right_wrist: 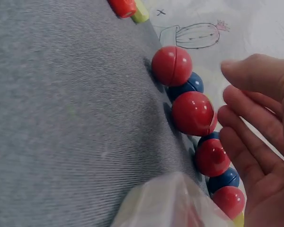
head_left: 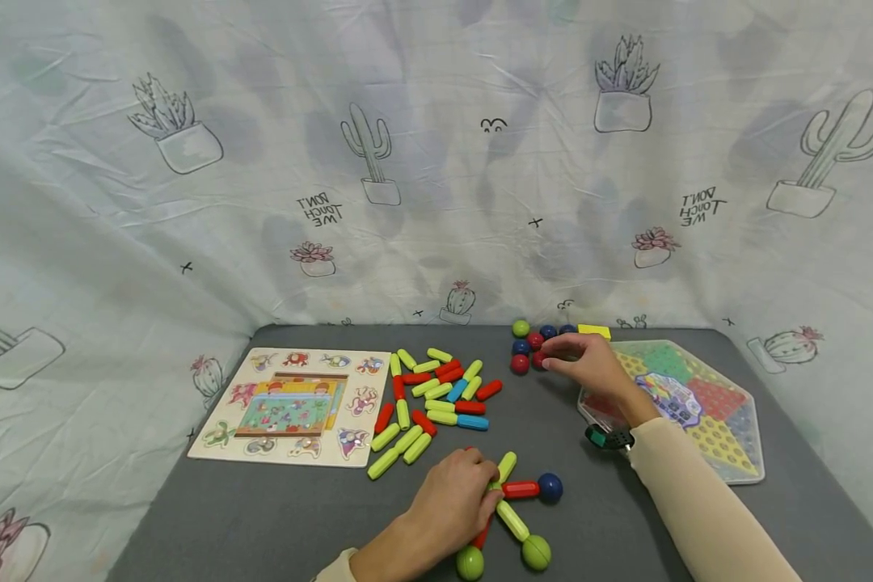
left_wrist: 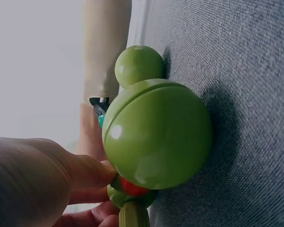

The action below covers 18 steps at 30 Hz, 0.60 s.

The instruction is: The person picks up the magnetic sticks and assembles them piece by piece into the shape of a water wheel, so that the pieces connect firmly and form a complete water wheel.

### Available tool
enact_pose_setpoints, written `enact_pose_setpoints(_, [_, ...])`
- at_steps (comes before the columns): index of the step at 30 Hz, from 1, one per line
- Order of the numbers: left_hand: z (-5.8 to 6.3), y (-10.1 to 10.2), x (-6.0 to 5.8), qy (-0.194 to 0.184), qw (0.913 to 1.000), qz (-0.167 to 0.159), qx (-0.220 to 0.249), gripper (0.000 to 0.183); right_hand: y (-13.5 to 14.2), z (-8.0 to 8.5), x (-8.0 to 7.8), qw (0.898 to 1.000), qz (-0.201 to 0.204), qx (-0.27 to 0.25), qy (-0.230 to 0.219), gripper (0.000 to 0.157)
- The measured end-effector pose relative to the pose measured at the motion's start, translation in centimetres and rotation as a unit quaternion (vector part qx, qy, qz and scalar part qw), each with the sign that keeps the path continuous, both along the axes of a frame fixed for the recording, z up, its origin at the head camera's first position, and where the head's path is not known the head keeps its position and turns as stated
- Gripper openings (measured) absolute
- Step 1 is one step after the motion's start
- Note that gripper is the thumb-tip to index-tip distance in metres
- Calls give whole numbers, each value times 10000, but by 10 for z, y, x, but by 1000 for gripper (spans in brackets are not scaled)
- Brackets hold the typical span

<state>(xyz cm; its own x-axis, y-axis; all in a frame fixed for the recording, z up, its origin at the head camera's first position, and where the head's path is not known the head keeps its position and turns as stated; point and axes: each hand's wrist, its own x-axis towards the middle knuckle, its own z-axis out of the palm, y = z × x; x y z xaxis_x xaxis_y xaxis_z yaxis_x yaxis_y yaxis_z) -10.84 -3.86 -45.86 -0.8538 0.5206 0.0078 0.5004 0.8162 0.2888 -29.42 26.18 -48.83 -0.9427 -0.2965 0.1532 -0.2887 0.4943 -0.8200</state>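
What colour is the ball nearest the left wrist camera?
Green; that ball shows best in the left wrist view.

Balls (left_wrist: pixel 158 137) — glossy plastic, tabletop (head_left: pixel 262 517) — matt cloth

Part of the hexagonal case (head_left: pixel 723 400) is hidden by the right hand (head_left: pixel 592 368) and the right sleeve (head_left: pixel 698 493), and the small print on the label (head_left: pixel 669 400) cannot be read. Just left of the case, contact between that hand and the nearest red ball (head_left: pixel 538 360) cannot be judged. Farther left of the case and nearer, the ball-and-stick figure's (head_left: pixel 512 520) middle is mostly covered by the left hand (head_left: pixel 451 495).
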Motion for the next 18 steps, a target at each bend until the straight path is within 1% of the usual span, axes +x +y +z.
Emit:
enact_pose_setpoints(2, [0, 0, 0, 1, 10000, 7, -12, 17, 0, -1, 2, 9999, -85, -41, 49, 28])
enact_pose_setpoints(5, [0, 0, 1, 8, 10000, 22, -15, 17, -1, -2, 4, 9997, -187, 31, 126, 31])
enact_pose_setpoints(8, [0, 0, 0, 33, 10000, 4, 24, 16, -2, -7, 4, 9983, -202, 460, 304, 37])
enact_pose_setpoints(10, [-1, 0, -1, 34, 10000, -31, 56, 15, -1, -11, 4, 9961, -209, 747, 414, 37])
enact_pose_setpoints(12, [-1, 0, -4, 25, 9999, -41, 126, 15, -1, -14, 6, 9935, -173, 971, 572, 35])
enact_pose_setpoints(14, [-2, 0, -8, 32, 9997, -11, 240, 16, -1, -14, 9, 9917, -161, 1082, 671, 33])
enact_pose_setpoints(18, [-5, 3, -19, 85, 9987, 200, 452, 20, -1, -12, 20, 9908, -122, 1149, 701, 32])
